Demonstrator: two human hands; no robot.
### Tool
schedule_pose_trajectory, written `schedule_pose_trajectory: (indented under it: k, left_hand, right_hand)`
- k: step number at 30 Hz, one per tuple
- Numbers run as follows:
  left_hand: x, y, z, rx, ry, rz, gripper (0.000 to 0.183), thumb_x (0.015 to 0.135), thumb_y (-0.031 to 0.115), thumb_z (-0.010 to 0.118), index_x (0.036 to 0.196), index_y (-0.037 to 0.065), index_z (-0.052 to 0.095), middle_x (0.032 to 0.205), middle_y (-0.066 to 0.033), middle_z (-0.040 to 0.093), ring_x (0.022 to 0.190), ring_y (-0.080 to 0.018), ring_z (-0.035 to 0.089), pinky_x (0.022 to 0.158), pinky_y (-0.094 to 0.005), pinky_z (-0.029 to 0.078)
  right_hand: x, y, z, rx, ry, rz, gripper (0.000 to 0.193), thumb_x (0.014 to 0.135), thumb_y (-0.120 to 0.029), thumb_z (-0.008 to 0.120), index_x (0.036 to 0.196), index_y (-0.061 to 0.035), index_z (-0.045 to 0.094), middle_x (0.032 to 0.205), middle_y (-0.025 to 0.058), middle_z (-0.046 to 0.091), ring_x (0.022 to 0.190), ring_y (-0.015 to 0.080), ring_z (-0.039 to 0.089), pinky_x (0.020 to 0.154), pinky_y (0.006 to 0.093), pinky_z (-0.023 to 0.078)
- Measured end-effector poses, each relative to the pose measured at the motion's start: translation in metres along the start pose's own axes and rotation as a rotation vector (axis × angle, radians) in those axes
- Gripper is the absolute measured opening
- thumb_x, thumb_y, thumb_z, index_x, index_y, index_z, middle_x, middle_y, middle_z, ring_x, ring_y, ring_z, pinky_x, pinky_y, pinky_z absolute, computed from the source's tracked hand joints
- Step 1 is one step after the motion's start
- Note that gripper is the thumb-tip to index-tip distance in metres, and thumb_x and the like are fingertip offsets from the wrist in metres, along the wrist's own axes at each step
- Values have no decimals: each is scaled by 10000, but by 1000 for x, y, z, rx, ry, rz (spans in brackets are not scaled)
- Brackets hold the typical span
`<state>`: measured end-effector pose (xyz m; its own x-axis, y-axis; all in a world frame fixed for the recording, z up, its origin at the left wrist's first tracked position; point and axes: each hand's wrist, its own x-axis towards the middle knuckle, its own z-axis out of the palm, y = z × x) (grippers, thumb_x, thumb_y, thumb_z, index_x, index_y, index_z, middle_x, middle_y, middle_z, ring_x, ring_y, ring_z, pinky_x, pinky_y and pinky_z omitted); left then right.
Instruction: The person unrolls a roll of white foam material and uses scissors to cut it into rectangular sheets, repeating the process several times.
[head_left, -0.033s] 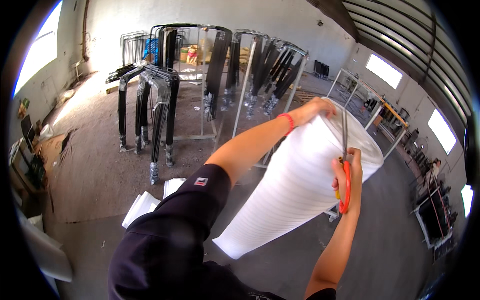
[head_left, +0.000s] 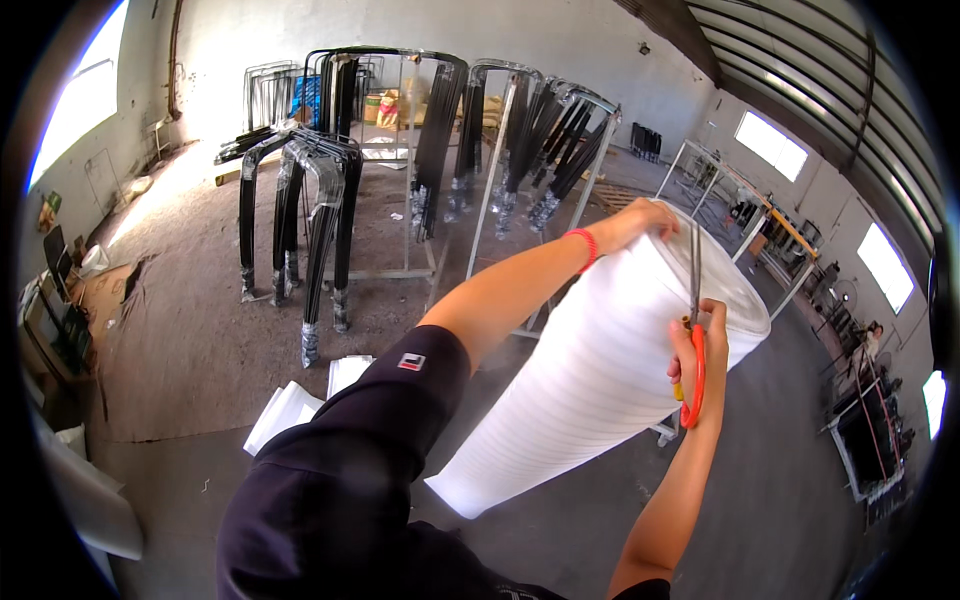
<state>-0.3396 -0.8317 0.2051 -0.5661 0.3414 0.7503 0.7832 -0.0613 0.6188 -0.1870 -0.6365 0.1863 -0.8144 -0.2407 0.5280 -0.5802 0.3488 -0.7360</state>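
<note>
A tall roll of white foam sheet (head_left: 590, 370) stands tilted in front of me, its wide end up and to the right. My left hand (head_left: 640, 222), with a red band at the wrist, curls its fingers over the roll's upper edge and grips the sheet there. In my right hand (head_left: 705, 345) is a pair of scissors (head_left: 696, 265) with orange-red and yellow handles. The blades point upward beside the roll's top end and look nearly together. Whether they touch the sheet, I cannot tell.
Black tube frames (head_left: 320, 200), wrapped at their ends, stand ahead on the left. More hang on a metal rack (head_left: 410, 160) behind. White sheet pieces (head_left: 285, 415) lie on the floor at left. At right are a metal-framed table (head_left: 770, 212), a fan and a distant person (head_left: 870, 342).
</note>
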Motion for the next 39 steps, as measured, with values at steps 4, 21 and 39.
schedule_pose_trajectory:
  k: [4,21,39]
  left_hand:
    - [-1,-26,-14,280,77,-19,317,891,301,384,1017,31,494,1042,-85,513,1020,-188,457,894,-301,341]
    - [-112,36,-83,930,263,-103,529,708,109,677,1165,99,412,1155,-121,435,1065,-268,414,897,-341,341]
    - [-143,89,-17,656,301,-208,586,465,245,785,975,105,533,1074,-163,348,1017,-368,410,852,-402,375]
  right_hand:
    - [20,12,5,95,20,66,308,807,-165,547,1033,-41,377,512,-19,395,371,84,374,335,231,297]
    - [108,6,106,-97,-90,-285,531,686,-225,640,1080,29,390,733,235,589,657,341,603,598,389,463]
    - [141,111,-96,368,-100,170,300,803,-204,562,1040,-21,542,810,97,590,568,137,514,513,213,425]
